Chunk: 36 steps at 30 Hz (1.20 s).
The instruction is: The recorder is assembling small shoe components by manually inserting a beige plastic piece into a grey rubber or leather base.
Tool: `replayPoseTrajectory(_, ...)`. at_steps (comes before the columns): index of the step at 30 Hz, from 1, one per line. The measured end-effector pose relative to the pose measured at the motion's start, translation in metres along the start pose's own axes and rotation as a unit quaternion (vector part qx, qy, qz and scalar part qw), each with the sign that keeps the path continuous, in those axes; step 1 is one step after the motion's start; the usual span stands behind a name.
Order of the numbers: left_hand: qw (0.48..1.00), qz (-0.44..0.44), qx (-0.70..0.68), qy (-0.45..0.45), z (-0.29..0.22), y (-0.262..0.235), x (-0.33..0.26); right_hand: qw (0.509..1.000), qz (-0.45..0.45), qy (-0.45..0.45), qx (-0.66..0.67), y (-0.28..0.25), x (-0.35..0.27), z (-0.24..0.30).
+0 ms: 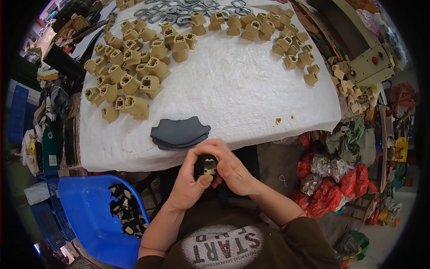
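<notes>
One held part point(209, 170), blue tub point(87, 208) of pieces point(126, 210)

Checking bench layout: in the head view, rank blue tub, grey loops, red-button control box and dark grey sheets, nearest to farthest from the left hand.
From the left hand:
1. Dark grey sheets: just ahead, near cloth edge.
2. Blue tub: to the left.
3. Grey loops: cloth's far end.
4. Red-button control box: far right.
</notes>
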<state>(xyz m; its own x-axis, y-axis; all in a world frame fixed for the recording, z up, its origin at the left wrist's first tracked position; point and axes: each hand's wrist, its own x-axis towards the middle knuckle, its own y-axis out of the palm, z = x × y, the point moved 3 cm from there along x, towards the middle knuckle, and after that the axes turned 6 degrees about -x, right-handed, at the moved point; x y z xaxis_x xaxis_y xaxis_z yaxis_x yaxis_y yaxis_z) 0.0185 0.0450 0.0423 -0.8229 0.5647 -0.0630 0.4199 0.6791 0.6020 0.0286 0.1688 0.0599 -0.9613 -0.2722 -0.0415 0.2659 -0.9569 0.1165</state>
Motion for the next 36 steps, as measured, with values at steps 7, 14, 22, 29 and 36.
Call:
replayPoseTrajectory(7,0.973,0.016,-0.231,-0.015,-0.006,-0.001,0.0,0.947,0.156,-0.272,0.069,-0.009,-0.02,0.1)
replayPoseTrajectory(14,0.982,0.001,-0.188,-0.006,-0.009,-0.005,-0.006,0.83,0.225,-0.235,0.454,0.028,-0.033,0.141)
replayPoseTrajectory(22,0.9,-0.203,0.338,0.188,-0.024,-0.007,-0.015,0.975,-0.048,-0.175,-0.131,-0.009,-0.019,0.053)
replayPoseTrajectory(29,0.786,-0.161,0.54,0.255,-0.026,0.014,-0.008,0.956,-0.133,-0.04,-0.257,0.005,-0.008,-0.012)
replayPoseTrajectory(36,0.936,-0.124,0.308,0.118,-0.014,-0.01,-0.011,0.991,-0.082,0.029,-0.098,-0.004,-0.008,-0.01)
